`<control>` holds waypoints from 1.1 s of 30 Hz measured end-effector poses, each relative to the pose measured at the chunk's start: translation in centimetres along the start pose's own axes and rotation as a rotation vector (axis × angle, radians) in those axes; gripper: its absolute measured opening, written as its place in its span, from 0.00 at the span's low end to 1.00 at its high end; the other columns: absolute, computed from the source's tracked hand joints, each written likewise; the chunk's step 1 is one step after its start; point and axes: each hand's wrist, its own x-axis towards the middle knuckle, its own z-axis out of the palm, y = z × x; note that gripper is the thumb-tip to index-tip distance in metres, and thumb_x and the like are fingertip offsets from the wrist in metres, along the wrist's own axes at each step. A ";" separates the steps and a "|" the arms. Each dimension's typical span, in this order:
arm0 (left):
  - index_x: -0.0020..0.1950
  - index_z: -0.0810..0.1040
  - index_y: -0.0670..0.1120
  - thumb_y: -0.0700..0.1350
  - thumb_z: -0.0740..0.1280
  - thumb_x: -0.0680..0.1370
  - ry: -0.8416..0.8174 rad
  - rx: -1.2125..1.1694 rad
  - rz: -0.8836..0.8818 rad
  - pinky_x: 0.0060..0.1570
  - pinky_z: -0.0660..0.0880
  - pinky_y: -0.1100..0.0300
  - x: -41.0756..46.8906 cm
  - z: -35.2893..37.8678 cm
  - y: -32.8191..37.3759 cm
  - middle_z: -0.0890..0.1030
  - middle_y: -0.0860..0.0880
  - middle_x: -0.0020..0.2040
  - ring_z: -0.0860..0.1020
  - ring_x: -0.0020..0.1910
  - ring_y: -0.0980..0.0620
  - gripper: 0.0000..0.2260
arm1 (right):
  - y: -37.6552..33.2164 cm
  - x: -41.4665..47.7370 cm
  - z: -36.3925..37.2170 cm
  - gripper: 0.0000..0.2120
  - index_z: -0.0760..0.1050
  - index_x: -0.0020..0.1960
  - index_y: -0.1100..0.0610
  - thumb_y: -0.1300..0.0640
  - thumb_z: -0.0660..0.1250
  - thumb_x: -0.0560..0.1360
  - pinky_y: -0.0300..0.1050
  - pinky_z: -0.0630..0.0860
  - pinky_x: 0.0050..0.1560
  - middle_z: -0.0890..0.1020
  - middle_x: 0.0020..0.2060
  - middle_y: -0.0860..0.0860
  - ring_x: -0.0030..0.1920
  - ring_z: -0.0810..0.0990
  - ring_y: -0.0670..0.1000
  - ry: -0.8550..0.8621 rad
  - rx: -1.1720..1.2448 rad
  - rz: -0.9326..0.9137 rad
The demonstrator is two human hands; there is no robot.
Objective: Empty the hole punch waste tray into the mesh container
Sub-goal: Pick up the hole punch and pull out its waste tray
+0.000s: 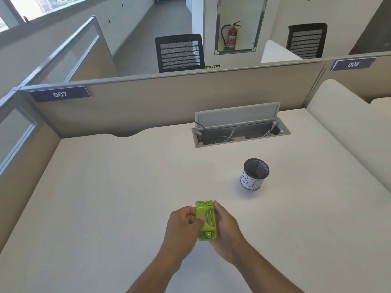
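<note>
A lime-green hole punch (206, 220) is held above the white desk (110, 197), turned so its underside with metal parts faces up. My left hand (183, 224) grips its left side, the thumb pressing on the green body. My right hand (227, 227) cups its right side. Both hands are closed around it. A black mesh container (255, 174) with a white paper label stands upright on the desk, farther away and to the right of the hands. Its mouth faces up; I cannot tell what is inside.
An open cable hatch (240, 132) with its grey lid raised is set into the desk behind the container. Beige partition walls (169, 102) bound the desk at the back and left. A cream raised divider (347, 123) runs along the right. Black chairs stand beyond.
</note>
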 end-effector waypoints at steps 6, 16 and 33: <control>0.50 0.87 0.47 0.38 0.70 0.83 -0.031 0.025 0.031 0.55 0.84 0.39 -1.6 1.0 0.0 0.88 0.35 0.48 0.85 0.42 0.44 0.07 | 0.3 -0.9 -1.1 0.29 0.81 0.66 0.62 0.42 0.52 0.85 0.50 0.81 0.44 0.87 0.55 0.63 0.49 0.87 0.60 -0.020 0.024 0.013; 0.51 0.88 0.49 0.36 0.69 0.82 -0.039 0.033 0.052 0.57 0.84 0.38 -2.9 2.0 0.0 0.90 0.40 0.46 0.87 0.50 0.36 0.10 | 0.7 -1.4 -2.4 0.31 0.84 0.64 0.62 0.40 0.52 0.85 0.50 0.84 0.44 0.87 0.57 0.64 0.52 0.89 0.61 -0.014 0.084 0.051; 0.52 0.87 0.44 0.34 0.68 0.84 -0.027 -0.201 0.059 0.45 0.80 0.53 -2.7 1.6 -0.5 0.90 0.44 0.42 0.85 0.39 0.51 0.10 | 0.1 -2.5 -1.1 0.31 0.79 0.66 0.63 0.40 0.51 0.85 0.59 0.74 0.57 0.84 0.58 0.68 0.54 0.84 0.64 -0.027 0.174 0.028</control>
